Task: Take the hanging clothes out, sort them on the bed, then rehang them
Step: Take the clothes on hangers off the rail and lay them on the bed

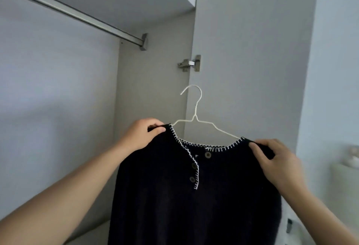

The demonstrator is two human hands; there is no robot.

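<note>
Fingers: our left hand (142,135) and right hand (275,158) each pinch a shoulder of the dark cardigan (194,196) | Between them: white wire hanger (196,122), below the empty closet rail (71,12) | Handling: soft, light knit; we'd grip the hanger neck.

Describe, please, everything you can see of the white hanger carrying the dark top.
The white hanger looks like thin coated wire, with a curved hook and a twisted neck. Its sloping arms run into the neckline of the dark top, so the ends are hidden. It tilts, left side higher. The hook is free, below the closet rail. The left hand and right hand pinch the top's shoulders.
</note>
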